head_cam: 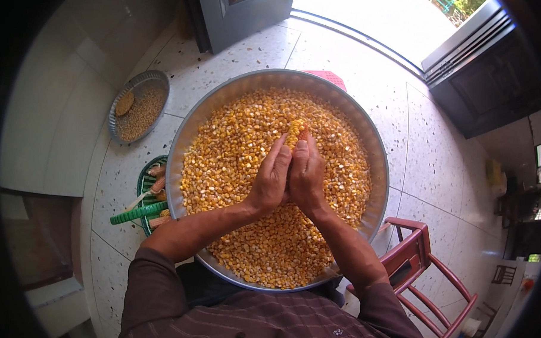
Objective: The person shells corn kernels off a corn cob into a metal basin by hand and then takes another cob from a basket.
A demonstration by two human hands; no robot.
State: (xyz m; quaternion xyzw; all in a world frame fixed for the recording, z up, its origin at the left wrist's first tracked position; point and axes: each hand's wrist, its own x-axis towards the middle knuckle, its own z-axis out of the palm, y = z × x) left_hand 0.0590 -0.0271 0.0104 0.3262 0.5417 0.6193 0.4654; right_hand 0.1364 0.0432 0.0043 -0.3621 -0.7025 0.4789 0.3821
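A partly shelled corn cob [298, 131] points away from me over a wide metal basin, its left side carrying yellow kernels and its right side bare and reddish. My left hand [273, 171] presses on it from the left, and my right hand [307, 172] closes around it from the right, thumbs side by side on top. The palms hide the cob's lower part. Loose corn kernels [235, 170] fill much of the basin [380, 183] beneath both hands.
Left of the basin, a green plastic basket [141, 184] holds several cobs. Farther up lies a metal tray [165, 85] with grain and a round yellowish-brown piece. A dark red wooden chair [422, 239] stands at the lower right. Beyond the basin are a pink item [327, 76] and an open doorway.
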